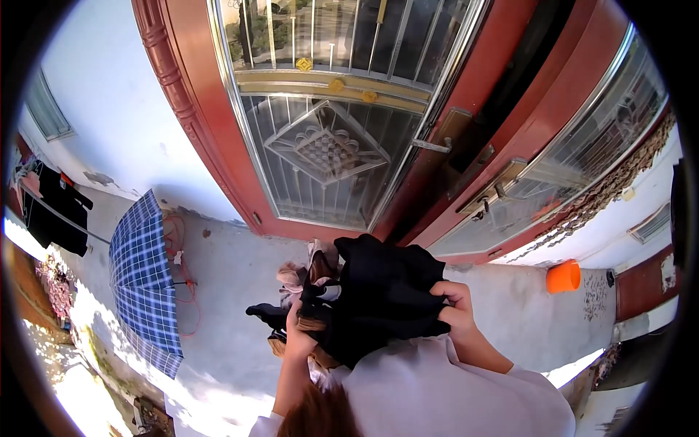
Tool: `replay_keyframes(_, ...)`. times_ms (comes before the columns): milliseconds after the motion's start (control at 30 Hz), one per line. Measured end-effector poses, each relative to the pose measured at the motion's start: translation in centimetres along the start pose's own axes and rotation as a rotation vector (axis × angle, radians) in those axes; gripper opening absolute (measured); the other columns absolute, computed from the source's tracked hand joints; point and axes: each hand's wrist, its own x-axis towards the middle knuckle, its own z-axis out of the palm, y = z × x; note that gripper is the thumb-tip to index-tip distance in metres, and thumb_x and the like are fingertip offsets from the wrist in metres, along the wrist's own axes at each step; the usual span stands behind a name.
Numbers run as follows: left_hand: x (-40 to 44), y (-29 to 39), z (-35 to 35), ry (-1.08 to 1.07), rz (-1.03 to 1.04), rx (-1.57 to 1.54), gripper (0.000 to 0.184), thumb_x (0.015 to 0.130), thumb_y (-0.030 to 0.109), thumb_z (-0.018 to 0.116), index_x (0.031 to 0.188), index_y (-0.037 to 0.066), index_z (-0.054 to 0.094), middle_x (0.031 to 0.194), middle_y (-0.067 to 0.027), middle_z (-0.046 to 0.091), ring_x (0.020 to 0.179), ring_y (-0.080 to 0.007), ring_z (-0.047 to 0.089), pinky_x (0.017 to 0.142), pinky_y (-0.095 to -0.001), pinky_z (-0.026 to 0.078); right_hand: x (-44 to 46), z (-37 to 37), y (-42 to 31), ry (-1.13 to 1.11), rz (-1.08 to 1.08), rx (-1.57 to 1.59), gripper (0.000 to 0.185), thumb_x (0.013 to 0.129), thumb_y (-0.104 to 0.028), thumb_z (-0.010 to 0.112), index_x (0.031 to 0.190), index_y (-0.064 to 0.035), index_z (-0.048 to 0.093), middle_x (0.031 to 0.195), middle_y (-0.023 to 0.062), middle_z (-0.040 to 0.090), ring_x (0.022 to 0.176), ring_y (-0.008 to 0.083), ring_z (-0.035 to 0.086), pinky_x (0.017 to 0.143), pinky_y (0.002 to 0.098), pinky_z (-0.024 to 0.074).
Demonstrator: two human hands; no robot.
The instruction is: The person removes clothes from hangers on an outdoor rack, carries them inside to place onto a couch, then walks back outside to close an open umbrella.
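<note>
In front of my body hangs a black garment [393,291], its cloth bunched and folded. My right hand [455,306] is closed on its right edge, fingers curled over the fabric. At the bundle's left side, my left hand [297,331] is closed around gathered clothes, and some black cloth sticks out past it. Pale pink cloth [293,279] and brown-and-white cloth [322,264] hang beyond this hand. Brown pieces [314,323] show beside its fingers; what they are I cannot make out. The left fingers are partly hidden by the bundle.
Straight ahead stands a red door [211,109] with barred glass; its right leaf [539,167] is ajar, keys hanging at the handle. An open blue plaid umbrella [145,284] rests on the concrete beside a red cord [191,282]. An orange bucket [563,277] stands right. Black clothes [54,207] hang left.
</note>
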Motion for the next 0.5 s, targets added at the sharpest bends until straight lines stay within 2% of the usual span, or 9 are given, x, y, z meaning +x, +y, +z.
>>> replay_keyframes(233,-0.8,-0.1,0.1,0.018,0.113,0.125,0.067,0.064,-0.003,0.071,0.126,0.000,0.046,0.106,-0.0036,0.058,0.093,-0.0110,0.056,0.084,-0.0249,0.045,1.0,0.9,-1.3,-0.077,0.057,0.001,0.019,0.060,-0.002,0.050,0.077,0.0032,0.056,0.073,-0.0002,0.055,0.070,0.0056,0.049,0.063,0.0192,0.0362)
replay_keyframes(267,-1.0,0.1,0.3,0.023,0.074,0.052,0.067,0.062,-0.003,0.072,0.124,0.000,0.047,0.107,-0.0038,0.057,0.093,-0.0110,0.056,0.084,-0.0250,0.045,1.1,1.0,-1.2,-0.071,0.045,0.022,0.019,0.060,-0.003,0.052,0.077,0.0028,0.057,0.072,-0.0005,0.056,0.070,0.0059,0.049,0.063,0.0193,0.0364)
replay_keyframes(367,-1.1,0.9,1.1,0.000,0.166,0.101,0.054,0.069,-0.006,0.065,0.120,0.000,0.048,0.096,-0.0014,0.058,0.085,-0.0103,0.057,0.078,-0.0234,0.046,1.2,0.7,-1.0,-0.074,0.050,-0.022,0.018,0.059,-0.005,0.053,0.075,0.0020,0.057,0.072,-0.0012,0.056,0.070,0.0063,0.050,0.062,0.0196,0.0369)
replay_keyframes(500,-0.9,1.4,1.8,-0.020,0.113,0.088,0.056,0.067,-0.007,0.066,0.120,0.001,0.048,0.097,-0.0020,0.058,0.086,-0.0111,0.057,0.079,-0.0248,0.047,0.8,0.1,-0.8,-0.053,0.048,0.036,0.017,0.060,-0.007,0.053,0.074,0.0012,0.058,0.072,-0.0015,0.057,0.069,0.0064,0.050,0.062,0.0197,0.0374)
